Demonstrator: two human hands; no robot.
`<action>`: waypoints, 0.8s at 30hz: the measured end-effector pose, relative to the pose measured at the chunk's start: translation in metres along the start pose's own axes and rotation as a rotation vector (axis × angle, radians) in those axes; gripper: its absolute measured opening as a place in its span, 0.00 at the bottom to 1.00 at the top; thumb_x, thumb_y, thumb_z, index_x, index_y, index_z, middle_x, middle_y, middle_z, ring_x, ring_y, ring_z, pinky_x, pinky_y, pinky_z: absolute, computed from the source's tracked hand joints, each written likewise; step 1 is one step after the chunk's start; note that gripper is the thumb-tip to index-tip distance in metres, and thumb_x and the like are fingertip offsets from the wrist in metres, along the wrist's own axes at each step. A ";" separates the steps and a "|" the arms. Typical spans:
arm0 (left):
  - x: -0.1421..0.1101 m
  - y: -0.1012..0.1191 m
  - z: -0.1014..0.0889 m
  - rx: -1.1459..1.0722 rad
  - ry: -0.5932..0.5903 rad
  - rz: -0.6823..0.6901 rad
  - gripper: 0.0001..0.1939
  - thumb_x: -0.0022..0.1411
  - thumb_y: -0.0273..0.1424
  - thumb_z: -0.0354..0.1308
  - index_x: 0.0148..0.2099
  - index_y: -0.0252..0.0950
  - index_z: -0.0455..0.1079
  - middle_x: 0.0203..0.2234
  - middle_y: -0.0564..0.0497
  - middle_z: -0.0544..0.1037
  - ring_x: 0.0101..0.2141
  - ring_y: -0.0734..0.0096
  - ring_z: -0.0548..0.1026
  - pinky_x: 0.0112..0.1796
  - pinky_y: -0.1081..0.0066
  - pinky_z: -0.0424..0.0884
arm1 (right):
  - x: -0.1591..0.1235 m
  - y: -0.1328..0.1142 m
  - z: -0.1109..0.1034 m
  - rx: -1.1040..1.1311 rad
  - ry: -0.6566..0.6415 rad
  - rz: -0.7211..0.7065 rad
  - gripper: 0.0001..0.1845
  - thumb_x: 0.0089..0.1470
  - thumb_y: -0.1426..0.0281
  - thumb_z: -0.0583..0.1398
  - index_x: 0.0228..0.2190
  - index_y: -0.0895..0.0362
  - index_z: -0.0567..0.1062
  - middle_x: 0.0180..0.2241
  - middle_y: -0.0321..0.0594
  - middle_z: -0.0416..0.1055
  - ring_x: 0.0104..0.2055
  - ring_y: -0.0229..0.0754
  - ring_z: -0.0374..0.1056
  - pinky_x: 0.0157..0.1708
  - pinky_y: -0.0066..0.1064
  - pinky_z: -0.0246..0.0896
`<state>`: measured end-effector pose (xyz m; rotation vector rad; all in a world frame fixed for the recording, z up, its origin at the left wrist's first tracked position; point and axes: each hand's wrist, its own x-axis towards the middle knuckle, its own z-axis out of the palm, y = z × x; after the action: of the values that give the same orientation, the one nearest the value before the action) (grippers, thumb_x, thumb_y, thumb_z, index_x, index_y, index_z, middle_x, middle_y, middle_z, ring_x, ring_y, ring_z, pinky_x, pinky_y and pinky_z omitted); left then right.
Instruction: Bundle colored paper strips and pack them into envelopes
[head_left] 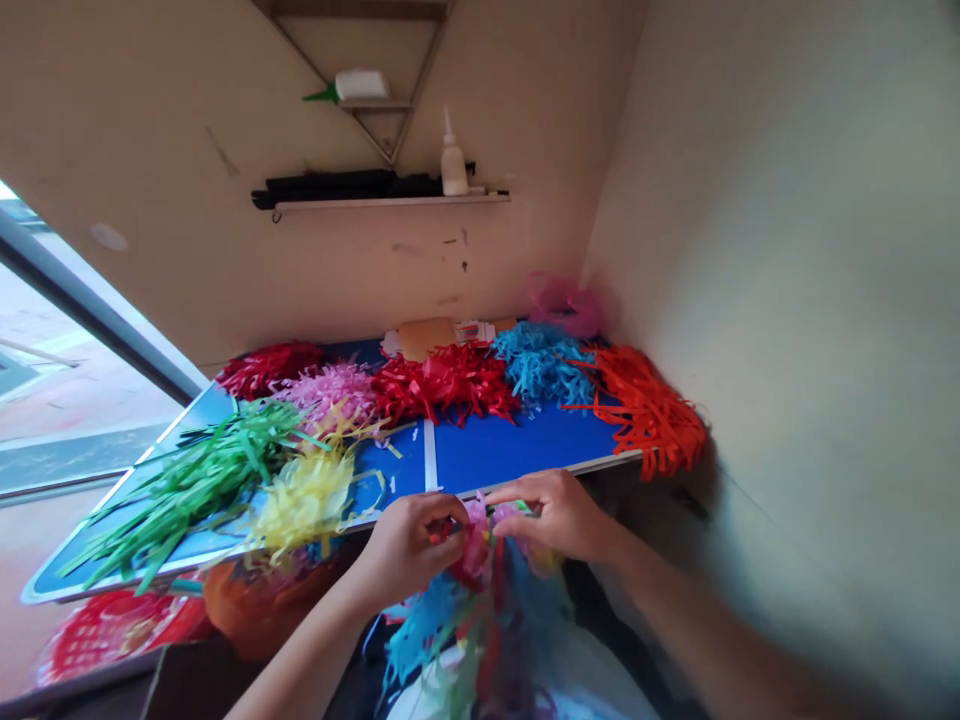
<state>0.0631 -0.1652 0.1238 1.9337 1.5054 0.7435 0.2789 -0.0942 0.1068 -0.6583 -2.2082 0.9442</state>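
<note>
At the table's near edge, my left hand point(420, 545) is closed, its fingers pinching pink paper strips point(475, 540). My right hand point(559, 515) faces it from the right, thumb and fingers closed on the same pink strips. Below both hands hangs a bundle of multicoloured paper strips point(431, 625), with blue, red, green and yellow pieces over my lap. Its lower part is blurred. Beyond my hands, cut strips lie in piles on the blue table point(517, 447): green point(210, 475), yellow point(307, 500), pink point(330, 395), red point(450, 383), blue point(544, 362) and orange-red point(652, 410).
A wall shelf point(390, 203) holds a white squeeze bottle point(453, 165) and dark items. Another bottle point(362, 86) lies on the shelf above. A pink plastic bag point(566, 305) sits in the back corner. Under the table's left side are a red basket point(112, 635) and an orange bag point(259, 610).
</note>
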 end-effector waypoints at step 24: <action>0.036 -0.025 -0.024 0.057 0.161 -0.005 0.08 0.58 0.33 0.54 0.28 0.37 0.68 0.20 0.56 0.71 0.23 0.74 0.66 0.27 0.75 0.59 | 0.029 0.038 -0.045 -0.170 0.153 0.183 0.05 0.48 0.67 0.66 0.23 0.54 0.81 0.26 0.36 0.78 0.29 0.39 0.71 0.29 0.26 0.59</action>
<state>0.0367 -0.1227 0.1253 1.9507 1.6427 0.8816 0.2992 -0.0319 0.1126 -0.9923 -2.1339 0.7704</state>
